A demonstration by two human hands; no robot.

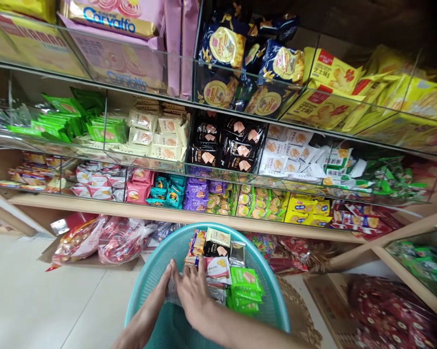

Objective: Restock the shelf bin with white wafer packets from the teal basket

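A turquoise plastic basket (134,298) stands below the shelves, with small snack packets grouped inside. My right hand (192,290) reaches over the basket from the right, its fingers stretched out and resting on the packets. Beside it my left hand (155,296) is held edge-on with straight fingers, along the left side of the pile. Around my fingertips lie a white and red packet (218,269), a black packet (217,249), a cream packet (218,236), an orange packet (197,241) and a silver packet (237,253). Green packets (243,288) are stacked at the right. My hands hide part of the pile.
Glass-fronted shelves (149,165) hold many snack packets sorted by colour. Bags of red-wrapped goods (122,240) lie on the tiled floor (40,300) at left. An open carton of red packets (396,310) stands at lower right, near a woven item (294,310) behind the basket.
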